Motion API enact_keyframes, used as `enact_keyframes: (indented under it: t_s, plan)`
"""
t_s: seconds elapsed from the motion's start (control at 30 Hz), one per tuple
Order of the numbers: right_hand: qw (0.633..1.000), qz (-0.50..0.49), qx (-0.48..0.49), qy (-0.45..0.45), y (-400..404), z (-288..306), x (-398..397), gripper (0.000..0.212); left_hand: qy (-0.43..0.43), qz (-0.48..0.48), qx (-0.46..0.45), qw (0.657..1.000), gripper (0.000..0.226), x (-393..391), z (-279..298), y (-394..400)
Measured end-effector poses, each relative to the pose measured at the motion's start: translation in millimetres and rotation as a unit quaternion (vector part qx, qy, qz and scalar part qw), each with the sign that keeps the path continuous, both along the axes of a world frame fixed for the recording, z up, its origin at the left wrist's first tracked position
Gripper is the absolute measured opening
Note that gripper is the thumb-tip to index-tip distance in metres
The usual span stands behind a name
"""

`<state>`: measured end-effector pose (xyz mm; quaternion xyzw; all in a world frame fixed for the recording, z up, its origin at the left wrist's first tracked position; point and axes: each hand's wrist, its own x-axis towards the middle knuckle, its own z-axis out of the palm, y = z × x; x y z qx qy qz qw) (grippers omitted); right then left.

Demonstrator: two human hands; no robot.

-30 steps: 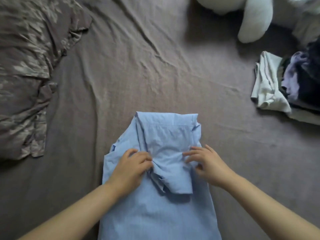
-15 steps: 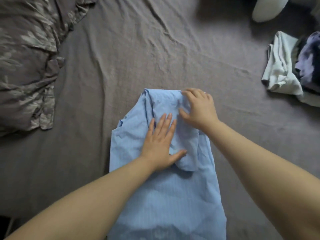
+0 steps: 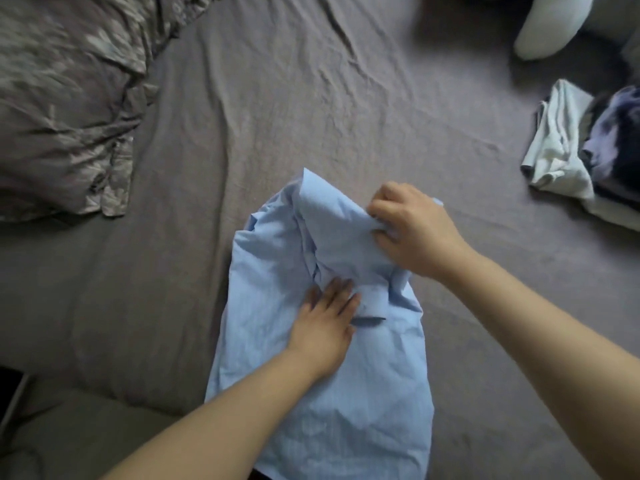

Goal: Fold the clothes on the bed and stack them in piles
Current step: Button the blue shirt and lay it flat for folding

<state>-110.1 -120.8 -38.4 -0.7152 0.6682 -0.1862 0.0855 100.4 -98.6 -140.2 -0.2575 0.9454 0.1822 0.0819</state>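
Note:
A light blue shirt [image 3: 311, 393] lies lengthwise on the grey-brown bed sheet [image 3: 277, 116], its far part folded back over the body. My left hand [image 3: 329, 320] presses flat on the shirt's middle, fingers straight, beside a folded sleeve cuff. My right hand [image 3: 412, 230] grips a bunched fold of the shirt at its far right edge, fingers curled round the cloth. At the right edge of the bed sits a loose heap of clothes [image 3: 588, 154], white and dark purple pieces together.
A crumpled patterned duvet [image 3: 65, 98] fills the upper left. A white stuffed shape [image 3: 550, 22] lies at the top right. The bed's near edge and a dark gap [image 3: 14, 386] show at the lower left.
My left hand slid back toward me down the shirt. My right hand went from lying on the far edge to gripping a fold of cloth there, and the folded part has bunched up.

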Motion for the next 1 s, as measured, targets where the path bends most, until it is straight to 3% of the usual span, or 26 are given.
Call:
enact_keyframes:
  t_s: [0.13,0.2,0.23,0.27,0.33,0.37,0.4,0.47,0.53,0.6,0.63,0.73,0.8,0.87,0.93,1.0]
  plan:
    - [0.999,0.044,0.007,-0.007,75,14,39,0.021,0.088,0.077,0.081,0.99,0.045,37,19,-9]
    - [0.997,0.07,0.025,-0.03,106,13,64,0.022,0.112,0.211,0.184,0.953,0.039,66,38,-11]
    - [0.996,0.077,0.038,-0.032,120,11,76,0.022,0.117,0.292,0.254,0.915,0.033,78,51,-11]
    - [0.995,0.077,0.049,-0.032,133,7,87,0.023,0.129,0.398,0.33,0.846,0.028,87,62,-12]
    - [0.993,0.071,0.091,-0.033,157,-5,106,0.026,0.159,0.597,0.484,0.62,0.037,97,84,-10]
    - [0.991,0.067,0.114,-0.034,167,-13,113,0.025,0.161,0.641,0.523,0.537,0.046,99,90,-8]
    - [0.987,0.068,0.139,-0.038,175,-21,117,0.023,0.155,0.651,0.545,0.505,0.053,98,93,-5]
    - [0.976,0.07,0.196,-0.057,187,-32,125,0.019,0.116,0.63,0.56,0.525,0.064,92,96,5]
    - [0.965,0.052,0.23,-0.114,190,-34,129,0.02,0.079,0.619,0.523,0.58,0.072,84,89,13]
    - [0.975,-0.007,0.181,-0.127,186,-37,126,0.026,0.08,0.637,0.44,0.628,0.057,78,80,11]
    - [0.984,-0.045,0.138,-0.105,180,-39,121,0.031,0.088,0.653,0.404,0.635,0.053,74,77,7]
    - [0.989,-0.128,0.076,-0.019,152,-46,110,0.05,0.172,0.674,0.371,0.615,0.056,66,66,-12]
    - [0.987,-0.12,0.106,0.015,130,-54,115,0.061,0.186,0.685,0.356,0.607,0.056,59,56,-26]
    - [0.978,-0.127,0.166,0.023,120,-72,121,0.067,0.172,0.698,0.355,0.598,0.038,58,43,-39]
    - [0.947,-0.201,0.252,0.012,130,-90,118,0.08,0.165,0.701,0.345,0.602,0.017,65,29,-47]
    - [0.899,-0.28,0.337,-0.006,146,-98,110,0.093,0.15,0.697,0.341,0.612,0.034,76,21,-49]
